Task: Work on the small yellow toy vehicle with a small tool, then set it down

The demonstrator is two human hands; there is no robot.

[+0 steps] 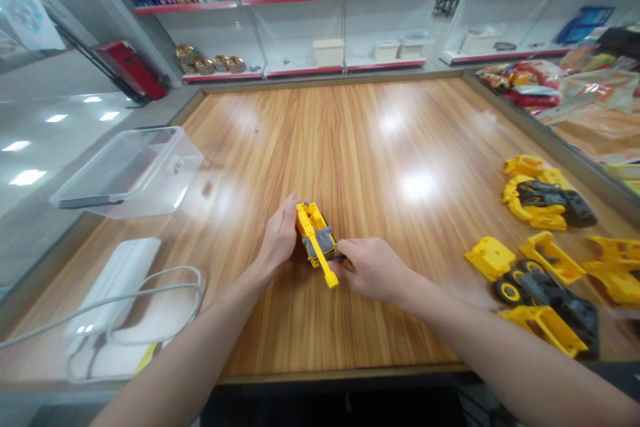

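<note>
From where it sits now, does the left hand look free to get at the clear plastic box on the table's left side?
Probably yes. The left hand rests against the yellow toy truck, and the bare table between it and the clear plastic box holds nothing in the way. It would have to let go of the truck first.

Your counter [400, 133] is glossy wood-grain laminate, throwing back bright ceiling lights. The toy vehicle [316, 239] you hold looks like smooth, hard yellow-and-grey plastic, as do the loose parts [540, 267] at right. Far left sits a clear plastic box [130, 172]; near left, a white glossy charger [115, 287].
</note>
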